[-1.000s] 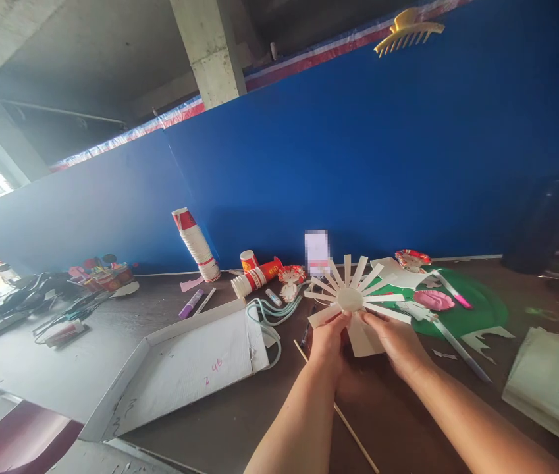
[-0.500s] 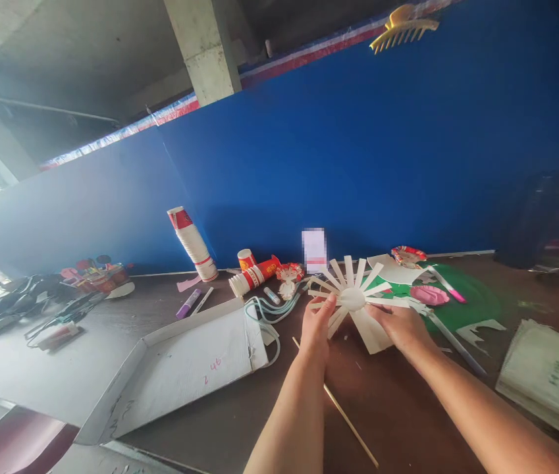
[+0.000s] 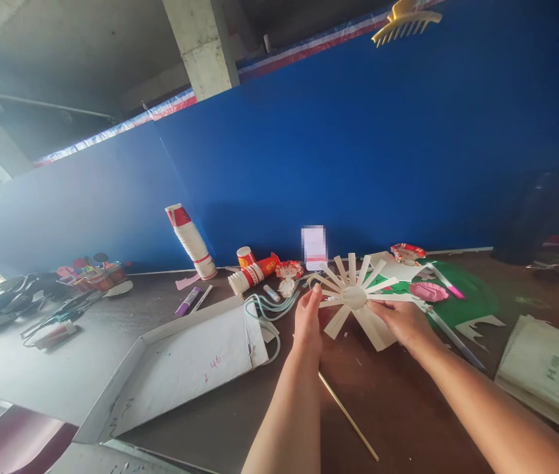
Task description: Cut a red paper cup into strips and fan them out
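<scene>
A white paper cup [image 3: 355, 297], cut into strips that fan out from its round base like a flower, is held above the table. My right hand [image 3: 405, 324] pinches it from the right, thumb at the base's edge. One strip group pointing down is wider than the others. My left hand [image 3: 307, 322] is at the tips of the left strips, thumb pointing up. Its other fingers are mostly hidden, so I cannot tell whether it grips a strip. A thin wooden stick [image 3: 348, 416] lies on the table below the hands.
To the left lies a shallow white cardboard tray [image 3: 175, 375]. Behind stand stacked paper cups [image 3: 193, 243], with more cups [image 3: 254, 273] lying nearby. A purple marker [image 3: 187, 301], pale cords [image 3: 272, 309], a green sheet [image 3: 477, 289], a pink paper piece [image 3: 428, 291] and a cloth-like book [image 3: 550, 372] surround the hands.
My left hand has moved slightly left, its thumb away from the cut cup's base. The cup has shifted a little right with my right hand, and its lower left strips are more spread.
</scene>
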`<state>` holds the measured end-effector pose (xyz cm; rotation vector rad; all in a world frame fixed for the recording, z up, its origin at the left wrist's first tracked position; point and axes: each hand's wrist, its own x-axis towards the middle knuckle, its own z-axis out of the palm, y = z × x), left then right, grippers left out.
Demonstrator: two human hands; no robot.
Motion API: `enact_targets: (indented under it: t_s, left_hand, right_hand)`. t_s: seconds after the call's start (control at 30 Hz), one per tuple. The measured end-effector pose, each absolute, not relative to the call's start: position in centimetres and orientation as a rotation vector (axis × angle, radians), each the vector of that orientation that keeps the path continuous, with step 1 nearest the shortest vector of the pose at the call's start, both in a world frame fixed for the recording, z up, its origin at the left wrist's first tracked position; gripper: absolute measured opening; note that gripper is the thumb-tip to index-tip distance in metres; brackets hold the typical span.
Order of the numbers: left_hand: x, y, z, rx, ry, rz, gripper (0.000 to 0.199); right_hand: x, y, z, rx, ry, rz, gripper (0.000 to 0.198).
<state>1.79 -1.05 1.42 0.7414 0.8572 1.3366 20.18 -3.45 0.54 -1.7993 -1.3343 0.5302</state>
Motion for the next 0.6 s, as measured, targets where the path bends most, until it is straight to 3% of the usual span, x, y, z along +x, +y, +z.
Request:
enact_targets:
  t_s: [0.23, 0.43, 0.6]
  left_hand:
    - [2.0, -1.2, 1.1, 0.775, 0.885, 1.175, 0.059]
    - [2.2, -1.4, 1.1, 0.971, 1.091, 1.029, 0.037]
    - [2.2, -1.5, 1.0, 1.067, 1.132, 1.004, 0.029]
  right_hand:
    - [19.8, -3.8, 1.0, -1.837, -1.297, 0.559, 0.043]
    - [19.4, -4.3, 2.1, -1.893, -1.248, 0.593, 0.045]
    - [19.2, -4.5, 2.5, -1.925, -1.229, 0.574, 0.044]
